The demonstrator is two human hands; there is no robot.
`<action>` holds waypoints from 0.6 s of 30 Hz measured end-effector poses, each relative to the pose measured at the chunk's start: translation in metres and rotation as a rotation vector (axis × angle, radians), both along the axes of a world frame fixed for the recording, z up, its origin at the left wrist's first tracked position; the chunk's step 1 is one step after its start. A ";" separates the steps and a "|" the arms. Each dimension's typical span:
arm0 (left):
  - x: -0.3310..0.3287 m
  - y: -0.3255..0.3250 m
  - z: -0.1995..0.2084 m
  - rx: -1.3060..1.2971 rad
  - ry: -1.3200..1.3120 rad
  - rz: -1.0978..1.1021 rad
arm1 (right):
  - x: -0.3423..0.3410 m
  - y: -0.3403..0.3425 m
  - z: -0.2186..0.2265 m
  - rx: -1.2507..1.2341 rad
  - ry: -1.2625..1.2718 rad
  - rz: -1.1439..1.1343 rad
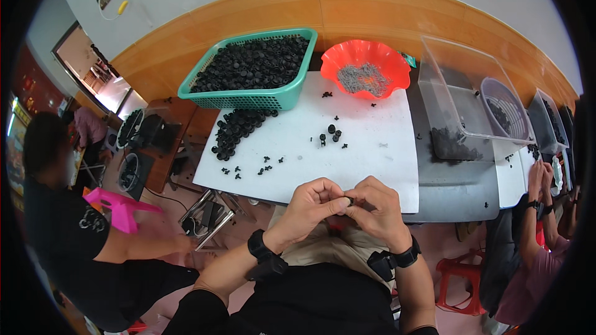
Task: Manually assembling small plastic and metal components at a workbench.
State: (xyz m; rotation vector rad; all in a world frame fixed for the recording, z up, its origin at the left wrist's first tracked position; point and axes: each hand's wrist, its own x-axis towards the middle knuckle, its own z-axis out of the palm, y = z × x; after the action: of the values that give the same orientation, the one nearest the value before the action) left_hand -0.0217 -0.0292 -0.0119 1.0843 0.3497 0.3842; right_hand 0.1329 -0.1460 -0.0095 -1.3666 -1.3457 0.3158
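Note:
My left hand point(310, 205) and my right hand point(377, 208) meet just in front of the near edge of the white work surface point(366, 174). Both are closed, thumbs and fingertips pinching a small black part point(350, 201) between them. Fingers cover most of it, so its full shape is hidden. Beyond my hands stand a few small round black pieces point(331, 129). To the left, several tiny black branched pieces point(238, 175) lie scattered near a heap of black round caps point(233, 133).
A green basket point(288, 97) full of black caps stands at the back left. Beside it is a red scalloped bowl point(397, 65) of small grey pieces. A clear plastic bin point(459, 96) stands at the right. One person point(68, 229) sits left, another person point(534, 260) works at right.

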 end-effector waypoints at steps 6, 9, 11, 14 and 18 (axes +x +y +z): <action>0.000 -0.001 0.006 -0.007 0.060 -0.036 | 0.003 -0.001 -0.008 -0.001 -0.031 -0.005; -0.002 0.001 0.005 0.019 0.039 -0.027 | 0.001 -0.001 -0.001 -0.010 0.046 0.033; -0.002 0.001 0.010 0.049 0.047 -0.004 | 0.001 -0.001 0.000 -0.003 0.095 0.056; -0.004 0.014 0.017 0.209 0.067 0.084 | 0.005 -0.001 -0.005 -0.001 0.171 0.086; -0.008 0.067 0.041 0.632 0.106 0.377 | 0.005 -0.003 -0.007 -0.065 0.241 0.078</action>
State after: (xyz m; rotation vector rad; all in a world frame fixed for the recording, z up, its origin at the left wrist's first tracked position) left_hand -0.0293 0.0382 0.0295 1.6645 0.5495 0.8095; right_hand 0.1383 -0.1486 -0.0168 -1.2864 -1.1974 0.5637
